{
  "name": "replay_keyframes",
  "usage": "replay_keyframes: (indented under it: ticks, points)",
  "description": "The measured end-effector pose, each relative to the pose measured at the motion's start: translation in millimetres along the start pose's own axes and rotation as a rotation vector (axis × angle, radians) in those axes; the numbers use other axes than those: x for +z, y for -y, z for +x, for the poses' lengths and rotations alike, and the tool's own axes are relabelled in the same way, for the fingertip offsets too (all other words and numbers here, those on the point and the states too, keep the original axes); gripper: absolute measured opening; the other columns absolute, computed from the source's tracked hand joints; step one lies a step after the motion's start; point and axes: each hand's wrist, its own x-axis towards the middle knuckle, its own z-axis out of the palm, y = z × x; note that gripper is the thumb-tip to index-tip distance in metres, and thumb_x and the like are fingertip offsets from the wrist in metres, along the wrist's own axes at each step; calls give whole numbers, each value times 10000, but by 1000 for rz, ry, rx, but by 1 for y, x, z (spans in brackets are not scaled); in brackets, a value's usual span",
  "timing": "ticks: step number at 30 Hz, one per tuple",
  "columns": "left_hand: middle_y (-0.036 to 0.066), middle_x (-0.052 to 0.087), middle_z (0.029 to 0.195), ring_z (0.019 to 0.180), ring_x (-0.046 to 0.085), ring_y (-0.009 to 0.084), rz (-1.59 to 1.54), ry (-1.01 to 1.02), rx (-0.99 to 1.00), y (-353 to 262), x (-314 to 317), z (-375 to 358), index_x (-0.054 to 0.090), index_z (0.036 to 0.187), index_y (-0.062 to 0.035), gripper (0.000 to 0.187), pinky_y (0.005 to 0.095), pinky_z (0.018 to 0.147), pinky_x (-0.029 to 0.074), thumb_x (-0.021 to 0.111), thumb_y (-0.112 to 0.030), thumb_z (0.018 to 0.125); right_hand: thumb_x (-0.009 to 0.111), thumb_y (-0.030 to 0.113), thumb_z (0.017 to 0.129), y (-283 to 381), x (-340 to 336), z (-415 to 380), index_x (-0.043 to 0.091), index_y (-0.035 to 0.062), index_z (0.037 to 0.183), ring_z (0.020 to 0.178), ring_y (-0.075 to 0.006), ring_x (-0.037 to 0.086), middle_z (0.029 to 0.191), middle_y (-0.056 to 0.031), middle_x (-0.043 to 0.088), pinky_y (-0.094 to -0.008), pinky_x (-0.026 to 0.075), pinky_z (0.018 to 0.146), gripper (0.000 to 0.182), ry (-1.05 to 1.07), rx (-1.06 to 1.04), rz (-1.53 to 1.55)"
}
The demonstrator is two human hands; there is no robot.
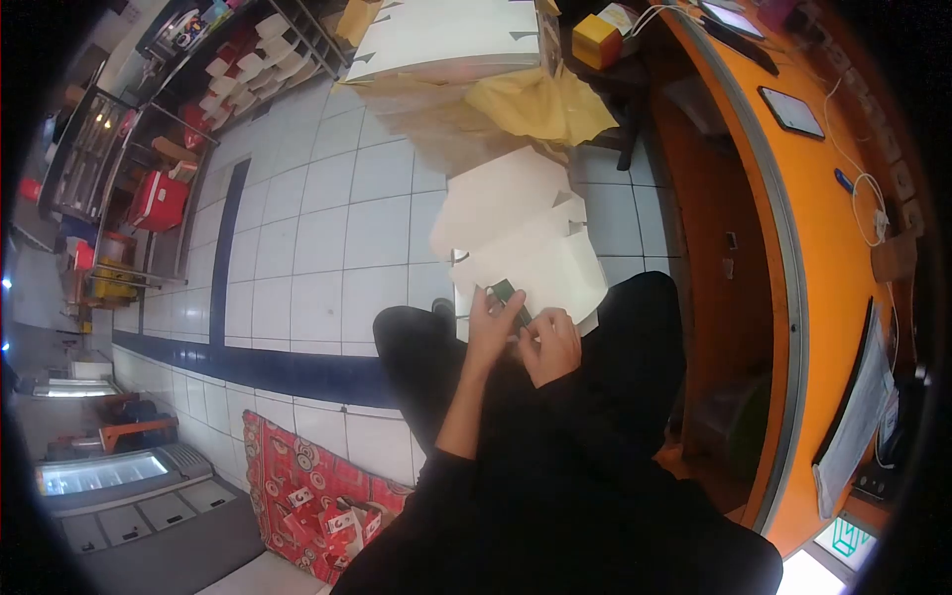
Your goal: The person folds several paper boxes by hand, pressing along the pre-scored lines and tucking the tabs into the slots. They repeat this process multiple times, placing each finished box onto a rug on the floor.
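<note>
A small dark-green block-like object [506, 292] is held in my left hand [489, 325], thumb and fingers closed round it; its exact kind is too small to tell. My right hand [553, 347] is curled in a pinch at the object's lower end, and whatever lies between its fingertips is hidden. Beneath both hands, an unfolded white cardboard box blank [506, 208] with slots and notches rests against my lap and reaches forward. Ahead of it, more white box blanks [446, 35] lie in a stack over brown and yellow paper [540, 104].
An orange counter [759, 268] runs along my right, bearing a phone [791, 111] and cables. A yellow box [597, 42] sits ahead. On the left are metal racks with a red cooler box [159, 201], a red patterned cloth [317, 486] and a grey freezer [149, 506]. Tiled floor [307, 238] lies between.
</note>
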Motion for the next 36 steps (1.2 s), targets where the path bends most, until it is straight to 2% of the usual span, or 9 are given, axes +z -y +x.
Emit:
replay_keyframes:
  ticks: [4,6,10,11,17,24,32,35,36]
  points:
    - [109,611,1127,891,655,186,-150,19,-202,9,-20,16,495,1315,-49,530,311,697,570,668,-405,963,685,143,839,-18,9,4,512,79,905,819,-382,634,838,-119,612,-504,470,697,195,204,215,137]
    - [104,604,1137,874,658,185,-430,-134,-309,0,-26,27,485,1331,-46,597,322,691,575,640,-488,960,682,142,834,-22,8,7,502,81,941,801,-389,640,839,-136,623,-510,470,699,218,262,274,123]
    - [42,641,948,735,646,163,-31,-158,-333,-7,-35,57,620,1218,-38,524,313,656,557,659,-484,946,673,150,829,-19,10,11,487,92,1036,814,-381,660,841,-145,657,-513,480,713,285,374,365,82]
    - [13,630,794,694,629,153,-41,-194,-302,-3,-34,61,709,1049,-31,427,297,630,536,682,-443,939,673,150,829,-19,14,11,487,92,1036,814,-381,660,841,-145,657,-513,480,713,285,377,363,81]
    - [59,670,750,622,635,130,514,-238,-11,6,-21,51,731,932,38,363,283,597,524,734,-324,911,679,179,837,-36,40,11,570,95,1079,898,-352,671,934,-122,679,-477,513,771,278,374,442,-18]
    - [105,691,797,698,688,157,335,-383,118,45,1,25,683,958,46,265,283,619,538,716,-214,923,664,186,860,-39,43,18,605,103,1166,983,-354,655,1058,-132,667,-485,518,834,322,442,446,-35]
    - [109,698,842,778,677,191,446,-306,82,41,3,0,680,952,27,241,326,730,543,713,-211,929,560,241,949,-36,52,16,648,122,1239,956,-405,657,1039,-185,692,-506,524,825,326,351,362,-17]
    - [102,696,903,779,673,184,193,-302,47,35,-7,6,686,953,21,255,317,716,547,729,-227,917,554,193,949,-44,59,17,656,119,1253,900,-409,663,1043,-198,698,-452,546,783,329,354,257,149]
    - [102,696,903,779,673,184,195,-302,46,36,-13,9,686,953,21,255,317,716,547,729,-227,917,625,166,908,-49,60,18,642,108,1271,862,-351,677,974,-159,692,-428,547,746,368,383,250,397]
